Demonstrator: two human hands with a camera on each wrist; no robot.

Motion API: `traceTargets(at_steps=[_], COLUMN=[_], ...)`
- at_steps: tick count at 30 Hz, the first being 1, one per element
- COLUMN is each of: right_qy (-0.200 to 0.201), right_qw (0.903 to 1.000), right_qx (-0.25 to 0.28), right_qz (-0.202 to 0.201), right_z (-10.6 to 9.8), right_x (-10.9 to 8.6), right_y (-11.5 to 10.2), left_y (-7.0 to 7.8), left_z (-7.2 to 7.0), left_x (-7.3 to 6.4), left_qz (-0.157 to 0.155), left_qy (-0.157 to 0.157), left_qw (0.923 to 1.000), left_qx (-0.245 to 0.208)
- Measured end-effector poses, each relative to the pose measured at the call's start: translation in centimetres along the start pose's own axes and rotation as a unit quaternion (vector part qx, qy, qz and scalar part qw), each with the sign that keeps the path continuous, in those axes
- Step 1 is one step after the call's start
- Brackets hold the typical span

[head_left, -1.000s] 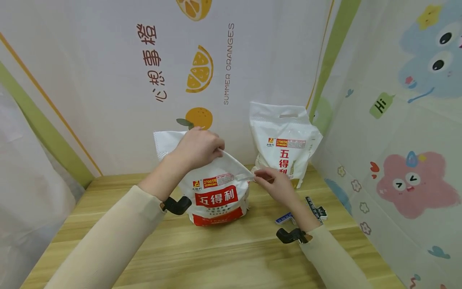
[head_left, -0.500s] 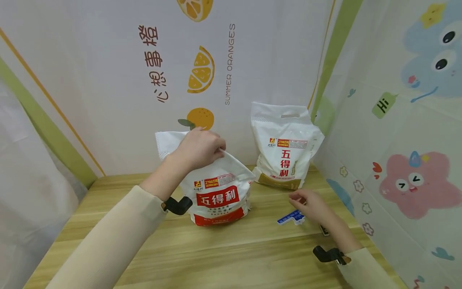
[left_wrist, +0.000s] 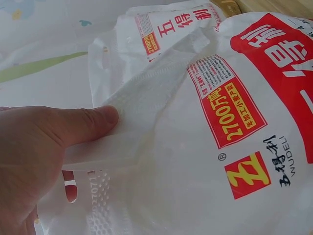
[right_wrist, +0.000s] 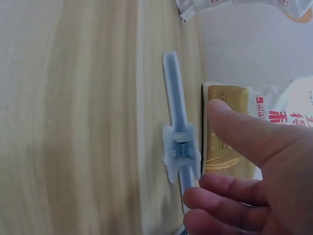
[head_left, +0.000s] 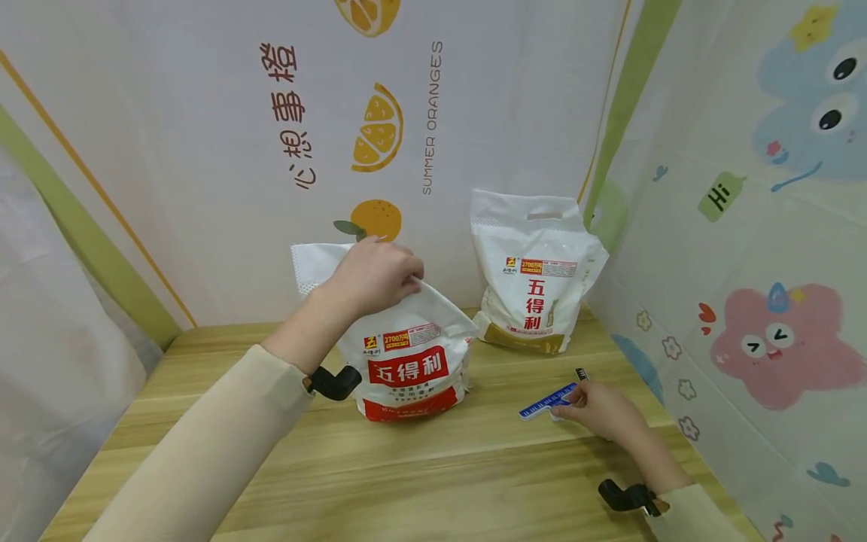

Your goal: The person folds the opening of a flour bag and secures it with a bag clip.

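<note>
A white flour bag with red label bands stands on the table. My left hand grips its folded top; in the left wrist view the thumb presses the fold, and part of the handle hole shows below it. My right hand is at a blue spring clip with a piano-key pattern. In the right wrist view the clip's pale underside and spring show, with the fingertips right at one end and the thumb held apart. Behind the right hand, a black piano-key clip is mostly hidden.
A second white flour bag, with a gold base band, stands upright at the back right. The wooden table meets a curtain with orange prints behind and a cartoon-printed sheet on the right.
My right hand has let go of the bag's right corner and moved right and down to the blue clip. The left hand has kept its grip on the bag.
</note>
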State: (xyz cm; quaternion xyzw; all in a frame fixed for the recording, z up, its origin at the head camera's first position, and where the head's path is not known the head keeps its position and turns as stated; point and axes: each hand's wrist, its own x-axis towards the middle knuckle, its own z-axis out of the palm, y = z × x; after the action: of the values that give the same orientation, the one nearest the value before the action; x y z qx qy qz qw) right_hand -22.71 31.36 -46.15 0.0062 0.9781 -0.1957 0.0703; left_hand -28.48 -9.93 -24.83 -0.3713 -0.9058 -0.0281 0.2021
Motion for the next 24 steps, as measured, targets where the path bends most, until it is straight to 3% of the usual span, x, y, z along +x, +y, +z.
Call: traceTargets(at_steps=[11, 24], right_qy=[0.002, 0.002], right_qw=[1.0000, 0.9994], right_qx=[0.004, 0.026], right_qz=[0.003, -0.023], right_z=[0.9, 1.3], right_x=[0.6, 1.1], right_y=[0.2, -0.6], left_y=[0.1, 0.0], left_z=[0.2, 0.1], left_x=[0.0, -0.1], left_qz=[-0.003, -0.005], left_qy=[-0.002, -0.006], left_qw=[1.0000, 1.0000], left_qx=[-0.005, -0.002])
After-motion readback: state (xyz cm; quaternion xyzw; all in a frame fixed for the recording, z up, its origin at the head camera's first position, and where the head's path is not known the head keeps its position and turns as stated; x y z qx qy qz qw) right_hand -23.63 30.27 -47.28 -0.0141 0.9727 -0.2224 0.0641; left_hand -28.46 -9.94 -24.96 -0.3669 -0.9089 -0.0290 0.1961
